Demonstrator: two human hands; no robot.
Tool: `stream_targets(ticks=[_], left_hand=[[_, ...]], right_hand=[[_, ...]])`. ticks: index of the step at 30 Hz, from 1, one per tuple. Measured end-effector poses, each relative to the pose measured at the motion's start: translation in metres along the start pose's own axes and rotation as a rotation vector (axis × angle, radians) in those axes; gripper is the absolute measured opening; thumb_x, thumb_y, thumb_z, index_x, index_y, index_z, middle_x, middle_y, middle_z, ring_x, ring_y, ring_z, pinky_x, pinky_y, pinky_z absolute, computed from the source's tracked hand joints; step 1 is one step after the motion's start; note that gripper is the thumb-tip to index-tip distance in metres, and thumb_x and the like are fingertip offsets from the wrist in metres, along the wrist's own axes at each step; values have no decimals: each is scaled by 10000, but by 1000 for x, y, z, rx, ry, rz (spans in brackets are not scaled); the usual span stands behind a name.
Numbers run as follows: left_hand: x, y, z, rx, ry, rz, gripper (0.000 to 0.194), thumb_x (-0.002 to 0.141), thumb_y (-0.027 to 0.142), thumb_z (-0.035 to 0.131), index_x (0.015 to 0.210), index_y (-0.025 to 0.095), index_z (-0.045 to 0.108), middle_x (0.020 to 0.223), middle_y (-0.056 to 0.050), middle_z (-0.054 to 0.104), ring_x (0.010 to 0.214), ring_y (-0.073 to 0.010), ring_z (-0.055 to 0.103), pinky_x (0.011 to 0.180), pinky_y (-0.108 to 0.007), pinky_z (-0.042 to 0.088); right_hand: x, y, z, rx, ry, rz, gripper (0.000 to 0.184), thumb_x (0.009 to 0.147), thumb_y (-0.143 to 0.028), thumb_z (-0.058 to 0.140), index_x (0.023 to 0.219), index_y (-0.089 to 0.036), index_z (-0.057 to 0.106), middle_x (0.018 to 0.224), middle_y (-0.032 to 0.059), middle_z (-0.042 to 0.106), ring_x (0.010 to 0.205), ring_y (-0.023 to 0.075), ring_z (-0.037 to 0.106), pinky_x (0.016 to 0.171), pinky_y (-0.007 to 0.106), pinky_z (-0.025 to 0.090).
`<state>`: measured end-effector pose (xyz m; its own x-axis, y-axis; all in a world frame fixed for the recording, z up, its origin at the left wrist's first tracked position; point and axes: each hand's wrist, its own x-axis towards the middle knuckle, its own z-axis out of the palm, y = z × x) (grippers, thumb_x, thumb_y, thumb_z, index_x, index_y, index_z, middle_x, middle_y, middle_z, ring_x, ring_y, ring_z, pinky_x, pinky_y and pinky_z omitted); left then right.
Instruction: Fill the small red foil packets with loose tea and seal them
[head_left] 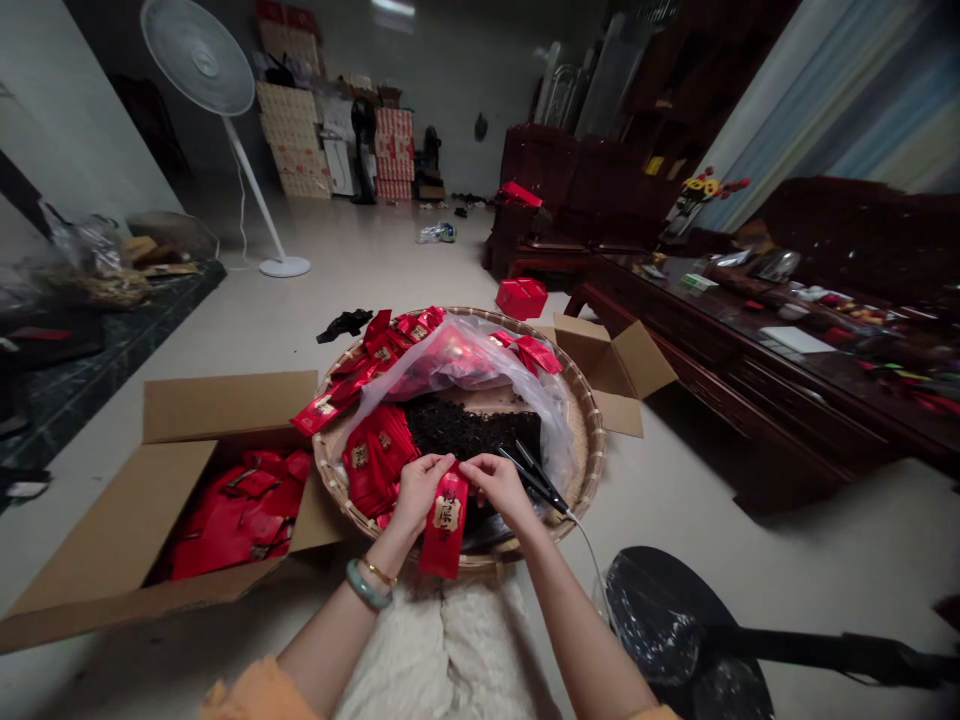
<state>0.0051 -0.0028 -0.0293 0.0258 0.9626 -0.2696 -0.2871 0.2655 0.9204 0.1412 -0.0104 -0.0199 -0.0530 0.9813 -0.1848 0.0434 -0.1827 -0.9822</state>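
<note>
Both my hands pinch the top edge of a red tea packet [448,530], which hangs down over the near rim of a round bamboo tray [596,450]. My left hand [421,490] grips its upper left corner, and my right hand [496,485] its upper right corner. Beyond them, dark loose tea leaves [472,430] lie in a clear plastic bag [555,430] on the tray. Several more red packets [375,455] are stacked beside my left hand. A black corded tool with two long arms [536,478], like a hair straightener, rests just right of my right hand.
On the left stands an open cardboard box [176,500] filled with red packets. Another open carton [619,365] sits behind the tray at right. A white fan [285,265] stands farther back. A dark wooden table [720,370] runs along the right, with a black round base [682,620] nearer.
</note>
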Motion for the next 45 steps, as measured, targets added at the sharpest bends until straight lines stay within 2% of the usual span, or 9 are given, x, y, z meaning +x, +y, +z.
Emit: stream_targets(ticks=[5,9,13,18,23,29,36,40,45], left_hand=[[-1,0,1,5,-25,-5,437,623,550,689,670,124,603,490,14,583,403,-93,478,419,-201,341],[1,4,-3,-51,-58,-65,479,736,546,600,922,109,658,690,-75,698,539,-157,608,508,-240,442],[5,6,-12,-172,24,-107,474,862,464,459,1160,117,581,1058,-157,672,800,-186,661,642,-259,497],[10,5,-22,-137,157,35,404,824,377,498,1124,115,570,1015,-143,671,715,-140,625,542,-200,465],[16,5,-37,221,299,271,306,731,243,571,1020,152,620,998,-97,648,661,-116,577,520,-194,439],[22,-1,-49,691,287,431,316,784,144,468,1066,171,607,1043,-82,616,558,-97,562,560,-238,470],[25,3,-52,1275,225,635,335,787,91,490,1088,168,613,1197,-114,564,1111,-270,461,951,-416,396],[27,21,-65,1535,190,505,369,743,264,643,1106,207,621,1235,-125,541,1096,-321,444,904,-452,389],[39,32,-81,1559,5,415,372,718,323,685,1068,204,641,1056,-96,638,1001,-258,547,875,-357,402]], right_hand=[[-2,-2,1,61,6,28,389,558,-515,705,652,-160,577,452,-44,533,366,71,436,302,171,318],[1,-6,-4,131,35,19,384,551,-502,721,632,-163,561,462,-37,551,392,88,500,348,192,418],[12,-26,-25,335,266,-108,365,583,-450,739,721,-172,548,525,-29,588,430,94,556,402,195,482],[43,-79,-55,555,499,-387,264,693,-356,685,837,-193,534,754,1,659,713,105,665,644,185,558],[62,-112,-62,585,232,-373,204,763,-302,637,891,-163,560,922,80,697,929,163,663,787,255,556],[50,-68,-40,447,-56,-91,314,725,-287,676,999,-159,593,855,75,720,770,178,697,623,237,564],[38,5,-5,344,-127,163,238,729,-302,654,918,-158,634,764,55,711,640,139,675,548,222,534],[33,26,0,333,-94,207,224,718,-297,655,894,-159,636,749,48,704,615,126,660,531,215,518],[26,40,3,342,-72,231,238,707,-305,660,889,-155,640,734,49,699,607,124,654,526,215,512]])
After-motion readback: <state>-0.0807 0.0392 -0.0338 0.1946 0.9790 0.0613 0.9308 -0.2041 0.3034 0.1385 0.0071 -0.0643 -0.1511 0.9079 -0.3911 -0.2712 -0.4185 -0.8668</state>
